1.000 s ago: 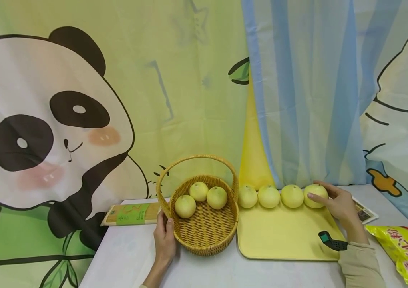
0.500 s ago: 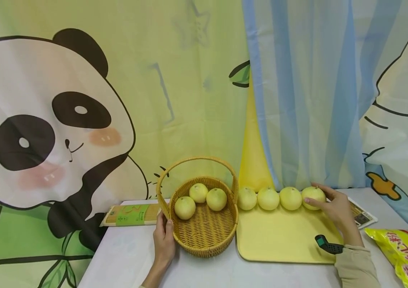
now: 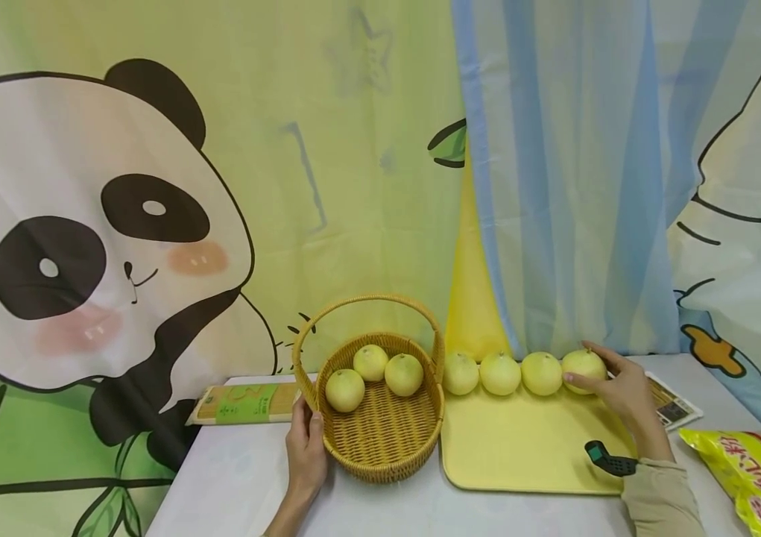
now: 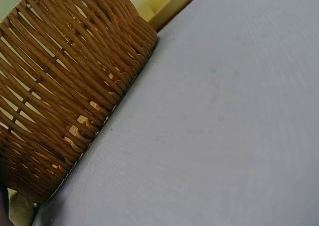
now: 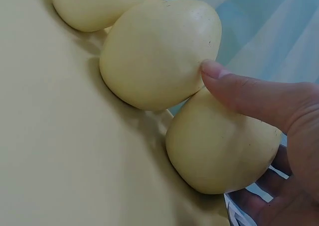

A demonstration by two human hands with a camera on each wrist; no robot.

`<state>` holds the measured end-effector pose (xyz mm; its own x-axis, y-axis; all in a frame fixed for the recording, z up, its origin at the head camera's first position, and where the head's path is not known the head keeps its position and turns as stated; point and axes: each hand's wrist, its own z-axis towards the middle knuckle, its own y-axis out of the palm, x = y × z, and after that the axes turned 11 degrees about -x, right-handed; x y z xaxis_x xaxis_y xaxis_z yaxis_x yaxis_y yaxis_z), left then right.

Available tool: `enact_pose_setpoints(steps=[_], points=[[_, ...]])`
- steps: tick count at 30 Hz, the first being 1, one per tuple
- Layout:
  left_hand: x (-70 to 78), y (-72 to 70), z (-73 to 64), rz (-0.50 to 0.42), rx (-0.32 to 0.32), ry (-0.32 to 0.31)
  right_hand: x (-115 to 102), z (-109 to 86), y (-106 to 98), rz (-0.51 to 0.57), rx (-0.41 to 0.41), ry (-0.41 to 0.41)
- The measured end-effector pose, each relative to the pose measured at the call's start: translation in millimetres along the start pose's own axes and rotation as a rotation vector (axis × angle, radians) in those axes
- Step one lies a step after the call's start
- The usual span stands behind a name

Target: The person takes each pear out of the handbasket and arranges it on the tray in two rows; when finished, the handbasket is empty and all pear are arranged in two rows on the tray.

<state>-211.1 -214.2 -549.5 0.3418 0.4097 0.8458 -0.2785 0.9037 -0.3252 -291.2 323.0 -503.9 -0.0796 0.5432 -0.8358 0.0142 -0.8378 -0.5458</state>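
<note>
In the head view my left hand (image 3: 306, 447) holds the left side of a wicker basket (image 3: 383, 471), near the foot of its arched handle. Three round pale yellow-green melons (image 3: 345, 391) lie in the basket's back part. Woven wall of the basket (image 4: 75, 76) fills the upper left of the left wrist view. My right hand (image 3: 628, 388) grips the rightmost melon (image 3: 584, 367) of a row standing along the back of a yellow tray (image 3: 528, 447). Seen from the right wrist, the thumb lies across that melon (image 5: 219, 146), its tip by the neighbouring one (image 5: 159, 52); the fingers curl behind.
A packet of noodles with a green label (image 3: 246, 403) lies behind the basket's left side. Right of the tray are a flat printed card or packet (image 3: 671, 403) and a yellow food bag (image 3: 756, 470). Printed curtains (image 3: 367, 186) hang behind the white table (image 3: 219, 485).
My right hand and the rightmost melon have shifted slightly left, closer to the rest of the row. My left hand keeps its hold on the basket. The whole view has tilted up slightly.
</note>
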Motion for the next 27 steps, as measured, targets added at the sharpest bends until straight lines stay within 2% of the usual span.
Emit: enact_pose_setpoints(steps=[4, 7, 11, 14, 19, 21, 23, 27], points=[[-0.8, 0.2, -0.5, 0.01, 0.001, -0.024, -1.1, -2.1, -0.1, -0.003, -0.003, 0.004], [1.1, 0.4, -0.2, 0.01, -0.003, -0.02, -7.4, -2.3, -0.6, -0.039, 0.05, -0.02], [1.2, 1.4, 1.0, 0.019, 0.003, -0.015, -30.3, -2.8, -2.5, -0.128, 0.11, -0.068], [-0.6, 2.2, 0.3, 0.026, 0.009, -0.017, -57.1, -6.4, 0.3, -0.192, 0.125, -0.151], [-3.4, 2.2, -1.5, 0.031, 0.028, -0.022, -105.2, -9.0, 23.9, -0.206, 0.136, -0.402], [-3.8, 2.0, -1.4, 0.027, 0.032, -0.018, -123.9, -9.9, 39.1, -0.177, 0.105, -0.489], [-3.5, 1.9, -0.8, 0.02, 0.032, -0.007, -142.6, -13.5, 55.9, -0.145, 0.032, -0.539], [-1.8, 2.3, 1.1, -0.002, 0.012, 0.003, -174.6, -21.6, 93.7, -0.042, -0.228, -0.585]])
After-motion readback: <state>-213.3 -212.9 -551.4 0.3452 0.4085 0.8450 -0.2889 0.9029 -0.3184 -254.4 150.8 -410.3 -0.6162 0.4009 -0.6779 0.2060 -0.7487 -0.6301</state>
